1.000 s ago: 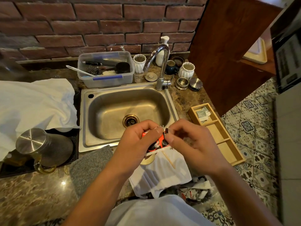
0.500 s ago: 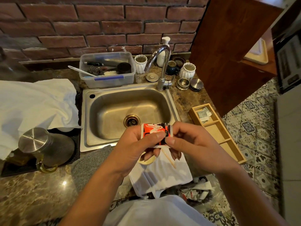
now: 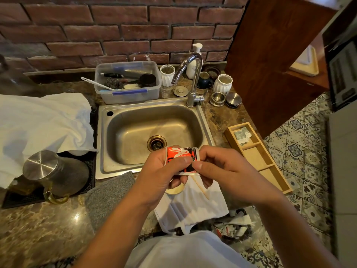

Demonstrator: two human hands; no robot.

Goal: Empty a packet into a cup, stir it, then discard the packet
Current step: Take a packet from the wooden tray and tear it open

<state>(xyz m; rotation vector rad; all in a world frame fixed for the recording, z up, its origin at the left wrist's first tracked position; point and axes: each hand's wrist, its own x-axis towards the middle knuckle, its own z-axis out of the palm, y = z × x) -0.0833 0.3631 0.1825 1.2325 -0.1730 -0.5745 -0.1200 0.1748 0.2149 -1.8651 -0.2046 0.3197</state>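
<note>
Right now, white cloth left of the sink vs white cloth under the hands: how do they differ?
The left white cloth looks larger and lies rumpled in deep folds; the front white cloth looks smaller and lies nearly flat.
The left white cloth drapes partly over the black mat; the front white cloth hangs over the counter's near edge.
The front white cloth carries a wooden stick; nothing shows on the left one.
Both are plain white fabric on the stone counter.

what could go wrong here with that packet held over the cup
1. Both hands, left hand and right hand, pinch the red packet near the sink; a sharp tear could scatter powder.
2. The cup is mostly hidden beneath the hands, so pouring may miss onto the white cloth.
3. The wooden stirrer lies loosely and might get knocked off.
</note>
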